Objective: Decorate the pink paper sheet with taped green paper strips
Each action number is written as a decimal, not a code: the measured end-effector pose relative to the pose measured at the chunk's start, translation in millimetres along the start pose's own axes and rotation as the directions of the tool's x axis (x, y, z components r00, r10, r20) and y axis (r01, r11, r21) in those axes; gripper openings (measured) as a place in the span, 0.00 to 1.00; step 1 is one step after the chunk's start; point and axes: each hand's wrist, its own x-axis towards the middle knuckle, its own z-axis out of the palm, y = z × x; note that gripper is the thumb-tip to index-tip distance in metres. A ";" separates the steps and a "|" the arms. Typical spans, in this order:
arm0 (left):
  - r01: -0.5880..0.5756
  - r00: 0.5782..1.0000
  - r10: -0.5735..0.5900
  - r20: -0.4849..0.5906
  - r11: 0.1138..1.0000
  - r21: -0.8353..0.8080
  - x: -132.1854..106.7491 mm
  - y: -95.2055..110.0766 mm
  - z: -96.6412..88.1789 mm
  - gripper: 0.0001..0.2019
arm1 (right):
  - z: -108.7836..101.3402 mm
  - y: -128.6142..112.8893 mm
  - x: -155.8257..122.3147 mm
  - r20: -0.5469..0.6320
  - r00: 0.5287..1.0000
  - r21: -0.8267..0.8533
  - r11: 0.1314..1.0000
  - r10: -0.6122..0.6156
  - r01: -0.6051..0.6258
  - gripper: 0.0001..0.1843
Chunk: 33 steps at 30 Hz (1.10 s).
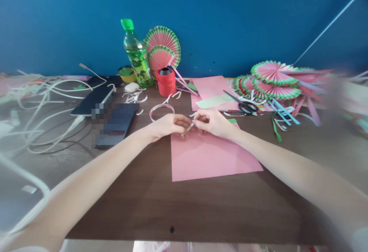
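My left hand (pixel 169 125) and my right hand (pixel 211 121) meet over the far edge of a pink paper sheet (pixel 209 156) lying on the dark wooden table (pixel 149 202). Both hands pinch a small white and green paper strip (pixel 190 127) between their fingertips. The strip is short and partly hidden by my fingers. A clear tape ring (pixel 161 111) lies just beyond my left hand.
Black scissors (pixel 244 105) rest on more pink paper (pixel 211 89) behind. A red ribbon spool (pixel 166 82), green bottle (pixel 137 56) and folded paper fans (pixel 162 49) stand at the back. More fans (pixel 273 79) pile at right. Phones (pixel 115 123) and white cables (pixel 43 110) lie at left.
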 end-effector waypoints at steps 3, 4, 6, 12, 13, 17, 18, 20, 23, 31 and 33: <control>0.008 1.000 -0.009 -0.002 0.999 -0.034 -0.4 0.1 -0.4 0.18 | 0.3 -0.8 0.0 0.014 1.000 -0.009 1.000 -0.012 0.012 0.08; 0.009 1.000 -0.009 0.002 0.999 -0.042 -0.4 0.1 -0.5 0.18 | 0.3 -1.3 0.0 0.015 1.000 -0.012 1.000 -0.012 0.012 0.08; 0.006 1.000 -0.005 0.011 0.999 -0.049 -0.4 -0.2 -0.8 0.19 | 0.1 -2.6 -0.2 0.019 1.000 -0.012 1.000 -0.007 0.007 0.07; -0.002 1.000 0.003 0.019 0.999 -0.053 0.3 -1.5 -2.1 0.20 | 1.1 -4.2 -0.8 0.025 1.000 -0.030 1.000 -0.004 0.005 0.06; -0.002 1.000 0.003 0.021 0.999 -0.050 0.3 -1.4 -2.2 0.20 | 1.5 -4.2 -0.7 0.023 1.000 -0.040 0.999 -0.007 0.008 0.06; 0.002 1.000 -0.001 0.015 0.999 -0.049 -0.1 0.0 -1.1 0.20 | 2.6 -5.7 0.0 0.021 1.000 -0.068 0.998 -0.001 0.003 0.06; 0.002 1.000 -0.002 0.011 0.999 -0.051 -0.3 0.4 -0.6 0.20 | 2.8 -6.5 0.1 0.020 1.000 -0.074 0.997 0.001 0.001 0.06; 0.004 1.000 -0.004 0.002 0.998 -0.059 -0.8 1.0 0.1 0.20 | 3.3 -8.0 0.3 0.017 1.000 -0.087 0.996 0.001 0.001 0.05; 0.008 1.000 -0.008 0.005 0.996 -0.093 -1.7 1.6 0.2 0.19 | 4.3 -9.3 0.2 0.008 1.000 -0.094 0.996 -0.004 0.004 0.04; 0.034 0.999 -0.028 0.032 0.971 -0.236 -3.3 2.6 -3.9 0.19 | 4.4 -6.2 -0.4 -0.007 1.000 -0.019 1.000 0.004 -0.004 0.06; 0.027 0.999 -0.022 0.026 0.967 -0.253 -3.0 1.6 -4.9 0.18 | 4.3 -5.4 -0.4 -0.004 1.000 -0.019 1.000 -0.002 0.002 0.06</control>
